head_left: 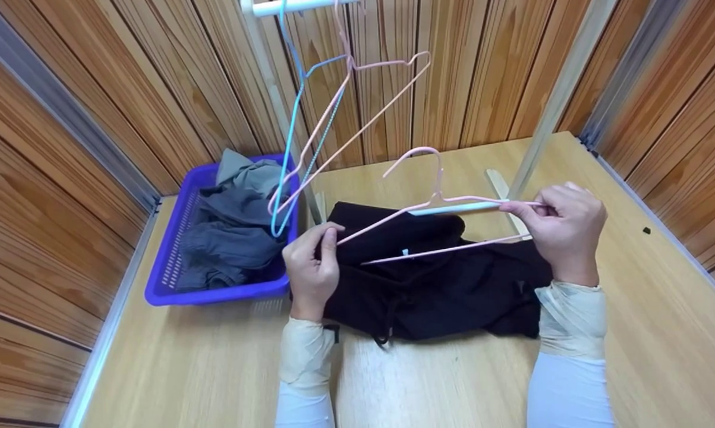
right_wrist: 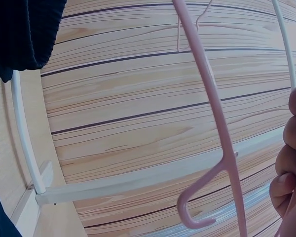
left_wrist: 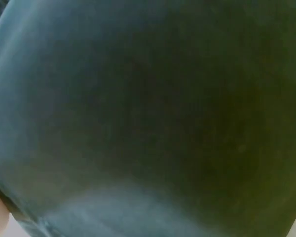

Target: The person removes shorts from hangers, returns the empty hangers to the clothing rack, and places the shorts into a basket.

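Observation:
A pink wire hanger [head_left: 437,196] is held out with its hook up. My left hand [head_left: 314,267] pinches its left shoulder between thumb and fingers. At its right end, my right hand [head_left: 565,229] grips the wire with curled fingers, seen also as fingers [right_wrist: 291,133] in the right wrist view. Black drawstring trousers [head_left: 440,303] lie bunched on the table below and behind the hanger, their upper part folded near my left hand. Whether that hand also touches the cloth I cannot tell. Blurred dark cloth [left_wrist: 148,108] fills most of the left wrist view.
A purple basket [head_left: 214,294] holding grey and dark clothes [head_left: 232,238] stands at the left. Above it, a blue hanger [head_left: 295,119] and a pink hanger [head_left: 387,110] hang from a white rack bar [head_left: 298,6]. Rack posts [head_left: 556,107] rise before the wood-panel wall.

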`<state>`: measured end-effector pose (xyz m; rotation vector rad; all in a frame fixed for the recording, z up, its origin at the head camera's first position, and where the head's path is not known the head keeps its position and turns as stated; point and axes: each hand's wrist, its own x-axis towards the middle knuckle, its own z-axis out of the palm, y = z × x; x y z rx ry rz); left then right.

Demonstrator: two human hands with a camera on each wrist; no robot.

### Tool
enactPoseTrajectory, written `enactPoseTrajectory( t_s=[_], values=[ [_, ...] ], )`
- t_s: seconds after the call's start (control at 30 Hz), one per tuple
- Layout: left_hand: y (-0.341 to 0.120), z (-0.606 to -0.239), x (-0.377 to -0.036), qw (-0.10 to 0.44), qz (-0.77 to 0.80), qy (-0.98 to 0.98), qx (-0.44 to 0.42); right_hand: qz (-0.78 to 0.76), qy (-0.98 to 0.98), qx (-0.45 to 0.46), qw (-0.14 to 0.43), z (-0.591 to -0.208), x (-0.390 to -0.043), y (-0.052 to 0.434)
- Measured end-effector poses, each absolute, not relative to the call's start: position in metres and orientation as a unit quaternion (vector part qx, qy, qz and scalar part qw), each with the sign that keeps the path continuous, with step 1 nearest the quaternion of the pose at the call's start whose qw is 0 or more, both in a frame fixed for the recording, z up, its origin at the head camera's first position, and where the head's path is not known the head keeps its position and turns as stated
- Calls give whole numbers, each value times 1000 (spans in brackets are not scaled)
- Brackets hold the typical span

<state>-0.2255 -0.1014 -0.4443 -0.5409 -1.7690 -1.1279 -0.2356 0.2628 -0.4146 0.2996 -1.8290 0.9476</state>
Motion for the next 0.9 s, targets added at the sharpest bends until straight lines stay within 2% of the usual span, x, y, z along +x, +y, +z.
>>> enactPoseTrajectory(
  t_s=[0.9],
  values=[
    [-107,-437,-222,493,-535,-679,-96,454,-723,85,513,-413,-230,281]
  ],
)
